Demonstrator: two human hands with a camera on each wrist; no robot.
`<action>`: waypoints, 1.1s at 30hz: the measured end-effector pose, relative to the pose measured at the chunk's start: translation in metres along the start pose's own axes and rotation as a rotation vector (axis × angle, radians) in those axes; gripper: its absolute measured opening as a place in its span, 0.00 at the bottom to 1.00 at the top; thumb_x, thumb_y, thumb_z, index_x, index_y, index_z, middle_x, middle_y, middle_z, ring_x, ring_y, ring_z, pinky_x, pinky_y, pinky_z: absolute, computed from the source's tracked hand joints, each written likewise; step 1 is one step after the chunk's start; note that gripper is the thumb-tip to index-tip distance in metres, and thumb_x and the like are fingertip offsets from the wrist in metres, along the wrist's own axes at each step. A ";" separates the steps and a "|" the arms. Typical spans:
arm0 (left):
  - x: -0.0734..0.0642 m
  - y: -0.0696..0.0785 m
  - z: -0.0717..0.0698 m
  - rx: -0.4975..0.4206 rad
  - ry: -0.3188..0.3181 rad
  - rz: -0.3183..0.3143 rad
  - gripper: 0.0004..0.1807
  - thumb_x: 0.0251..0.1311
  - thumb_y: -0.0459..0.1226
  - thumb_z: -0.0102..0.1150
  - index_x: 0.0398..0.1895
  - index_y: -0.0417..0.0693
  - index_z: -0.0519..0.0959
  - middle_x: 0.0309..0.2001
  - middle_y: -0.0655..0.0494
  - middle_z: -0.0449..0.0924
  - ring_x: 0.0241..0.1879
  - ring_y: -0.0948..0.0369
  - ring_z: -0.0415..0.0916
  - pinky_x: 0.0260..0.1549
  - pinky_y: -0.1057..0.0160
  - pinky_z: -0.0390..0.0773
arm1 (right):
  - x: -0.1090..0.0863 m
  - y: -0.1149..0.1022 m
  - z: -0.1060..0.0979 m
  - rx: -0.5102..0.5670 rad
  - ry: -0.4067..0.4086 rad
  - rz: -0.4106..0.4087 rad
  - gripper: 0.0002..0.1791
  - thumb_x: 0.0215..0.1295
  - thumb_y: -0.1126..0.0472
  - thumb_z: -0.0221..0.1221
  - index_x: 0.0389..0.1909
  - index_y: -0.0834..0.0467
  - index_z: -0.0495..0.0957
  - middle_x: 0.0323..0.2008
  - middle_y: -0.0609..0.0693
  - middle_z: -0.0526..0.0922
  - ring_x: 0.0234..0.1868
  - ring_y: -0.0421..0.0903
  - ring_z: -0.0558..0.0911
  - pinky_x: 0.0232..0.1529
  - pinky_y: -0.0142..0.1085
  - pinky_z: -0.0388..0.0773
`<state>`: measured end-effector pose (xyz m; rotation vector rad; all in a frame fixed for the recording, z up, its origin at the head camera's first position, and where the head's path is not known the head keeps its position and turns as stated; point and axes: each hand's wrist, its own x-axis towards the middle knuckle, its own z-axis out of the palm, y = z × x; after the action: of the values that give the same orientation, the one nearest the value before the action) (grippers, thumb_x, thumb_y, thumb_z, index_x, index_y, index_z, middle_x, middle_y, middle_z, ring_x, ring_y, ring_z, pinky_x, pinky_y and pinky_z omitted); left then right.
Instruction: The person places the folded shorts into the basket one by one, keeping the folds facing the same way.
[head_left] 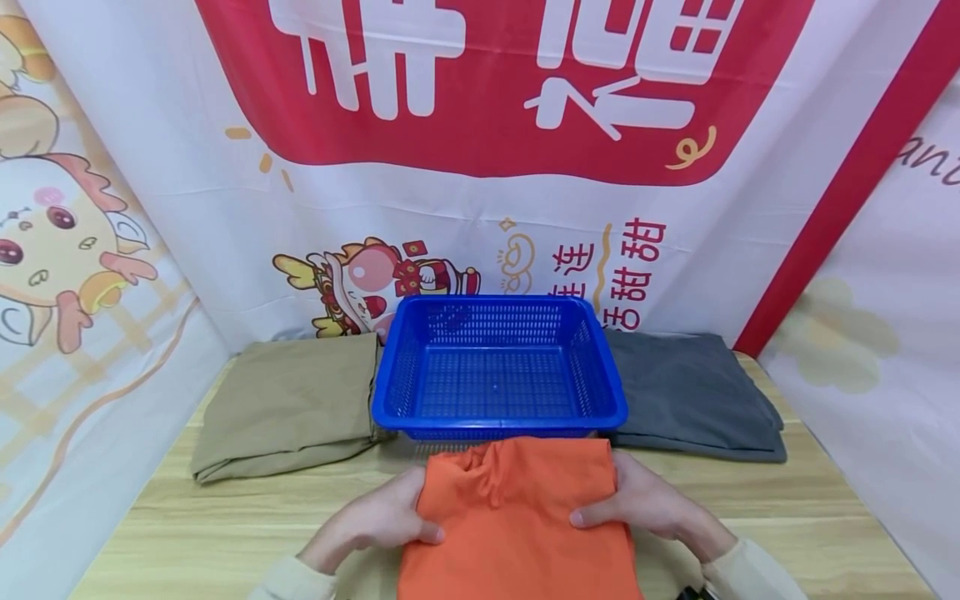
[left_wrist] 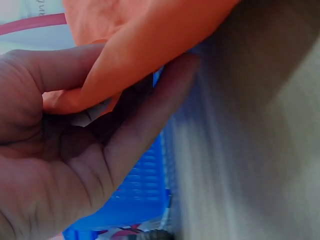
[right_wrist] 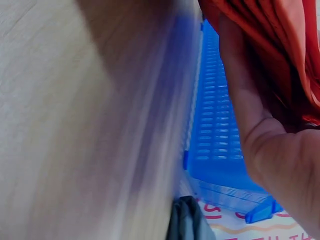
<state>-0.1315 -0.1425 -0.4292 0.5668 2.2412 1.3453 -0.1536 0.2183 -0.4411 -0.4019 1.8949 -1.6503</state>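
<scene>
An orange folded garment (head_left: 517, 525), gathered along its far edge, is held up between both hands in front of the basket. My left hand (head_left: 386, 508) grips its left side, thumb on top and fingers beneath, as the left wrist view shows. On the opposite side my right hand (head_left: 645, 500) holds the cloth the same way, with the thumb over the top. In the right wrist view several layers of the orange cloth (right_wrist: 280, 45) show above the fingers. Just beyond the garment stands a blue plastic basket (head_left: 611, 392) with perforated walls and nothing inside.
A folded khaki garment (head_left: 292, 404) lies left of the basket, and a folded dark grey one (head_left: 690, 396) lies to its right. All rest on a light wooden table (head_left: 810, 517). A printed cloth backdrop (head_left: 480, 200) hangs right behind the basket.
</scene>
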 end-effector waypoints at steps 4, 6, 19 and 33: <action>-0.004 0.009 -0.003 -0.014 -0.024 0.009 0.32 0.53 0.24 0.68 0.62 0.36 0.70 0.56 0.48 0.77 0.54 0.53 0.72 0.60 0.51 0.69 | -0.006 -0.009 0.000 -0.039 0.017 -0.011 0.34 0.59 0.64 0.73 0.64 0.63 0.71 0.56 0.57 0.83 0.55 0.55 0.82 0.56 0.43 0.78; -0.004 0.012 -0.004 -0.032 -0.029 0.021 0.34 0.55 0.24 0.67 0.66 0.35 0.67 0.60 0.47 0.75 0.58 0.52 0.71 0.62 0.50 0.67 | -0.007 -0.012 0.000 -0.051 0.027 -0.018 0.33 0.59 0.63 0.73 0.64 0.63 0.72 0.55 0.57 0.83 0.54 0.56 0.82 0.55 0.43 0.78; -0.010 0.024 -0.008 -0.008 -0.006 0.057 0.33 0.58 0.29 0.68 0.67 0.43 0.70 0.61 0.52 0.76 0.60 0.55 0.71 0.62 0.55 0.67 | -0.012 -0.023 0.000 -0.023 0.030 -0.027 0.37 0.59 0.65 0.72 0.68 0.62 0.68 0.58 0.58 0.81 0.56 0.56 0.81 0.57 0.44 0.77; -0.019 0.042 -0.020 -0.080 -0.051 0.078 0.27 0.61 0.30 0.67 0.63 0.42 0.72 0.54 0.54 0.80 0.52 0.57 0.76 0.53 0.65 0.74 | -0.017 -0.036 0.001 -0.047 0.031 -0.072 0.40 0.60 0.66 0.71 0.71 0.58 0.62 0.62 0.59 0.77 0.57 0.59 0.79 0.59 0.47 0.76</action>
<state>-0.1235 -0.1488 -0.3799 0.6592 2.1338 1.4355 -0.1449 0.2209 -0.4023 -0.4711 1.9659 -1.6702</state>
